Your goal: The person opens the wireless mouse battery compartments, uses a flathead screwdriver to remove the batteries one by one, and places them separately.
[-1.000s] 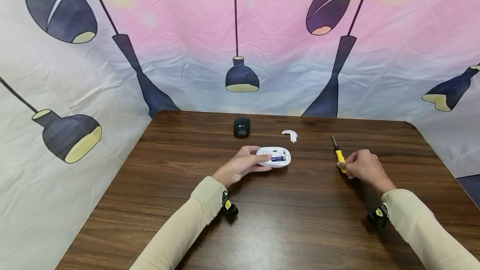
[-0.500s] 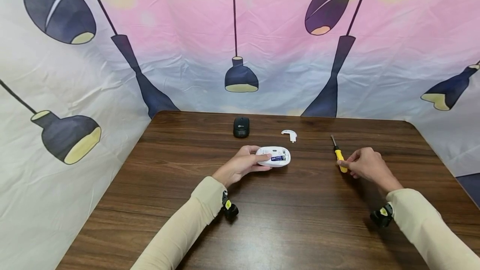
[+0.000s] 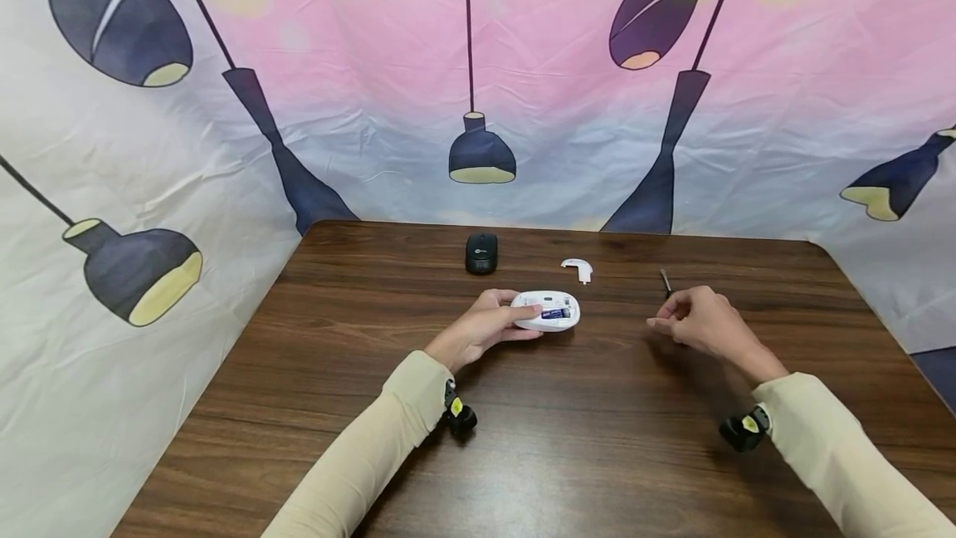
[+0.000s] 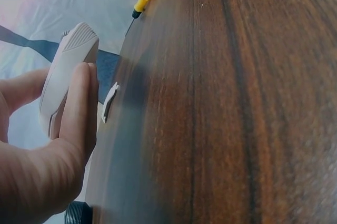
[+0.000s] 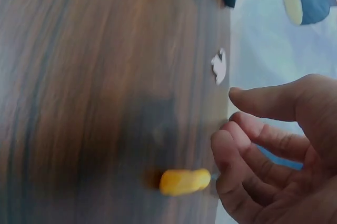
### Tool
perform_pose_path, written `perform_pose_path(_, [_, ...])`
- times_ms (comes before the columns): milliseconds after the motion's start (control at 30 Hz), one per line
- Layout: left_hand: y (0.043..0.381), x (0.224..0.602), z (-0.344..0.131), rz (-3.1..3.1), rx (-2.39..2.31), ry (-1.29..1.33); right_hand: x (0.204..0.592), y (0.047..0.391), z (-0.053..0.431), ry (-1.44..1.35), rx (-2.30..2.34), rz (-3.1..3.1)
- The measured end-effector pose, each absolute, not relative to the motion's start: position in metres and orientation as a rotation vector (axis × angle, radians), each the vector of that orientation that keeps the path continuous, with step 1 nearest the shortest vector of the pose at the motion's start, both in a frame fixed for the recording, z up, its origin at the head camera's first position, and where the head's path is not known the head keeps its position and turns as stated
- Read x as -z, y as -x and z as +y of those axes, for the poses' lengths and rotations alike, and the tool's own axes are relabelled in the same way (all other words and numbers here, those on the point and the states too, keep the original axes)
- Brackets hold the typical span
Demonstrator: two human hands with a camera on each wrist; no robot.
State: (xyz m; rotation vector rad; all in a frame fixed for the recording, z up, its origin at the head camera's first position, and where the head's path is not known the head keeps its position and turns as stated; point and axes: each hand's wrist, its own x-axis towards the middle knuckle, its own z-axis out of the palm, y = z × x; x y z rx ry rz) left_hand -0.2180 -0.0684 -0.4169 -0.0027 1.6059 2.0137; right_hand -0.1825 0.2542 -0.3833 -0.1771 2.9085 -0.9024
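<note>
My left hand (image 3: 478, 330) grips a white computer mouse (image 3: 534, 323), its underside facing up in the head view. A blue battery (image 3: 555, 314) shows in the mouse's uncovered compartment. The right hand (image 3: 709, 324) hovers above the table with nothing in its loosely bent fingers; thumb and fingertips stand apart in the right wrist view. Below it lies a screwdriver with a yellow handle (image 5: 184, 182), apart from the fingers. From the head camera the hand hides that handle, leaving the metal shaft (image 3: 664, 279) visible.
A white battery cover (image 3: 581, 269) lies beyond the mouse on the brown wooden table (image 3: 582, 455). Left of the cover, near the back edge, sits a black mouse (image 3: 481, 254). A printed cloth (image 3: 403, 139) hangs behind the table.
My right hand has let go of the screwdriver and moved slightly left above it. The screwdriver stays on the table. The left hand still holds the white mouse in nearly the same place.
</note>
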Motion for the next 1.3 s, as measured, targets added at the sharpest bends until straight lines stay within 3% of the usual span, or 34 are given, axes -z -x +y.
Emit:
perform_pose_path(733, [0.217,0.414,-0.063,1.635,-1.994,0.002,0.394,0.197,0.190,0.843,1.311,2.881])
perform_pose_path(1300, [0.215,0.412,-0.063,1.658,-1.964,0.001,0.409,0.200,0.171,0.857,1.406,2.847])
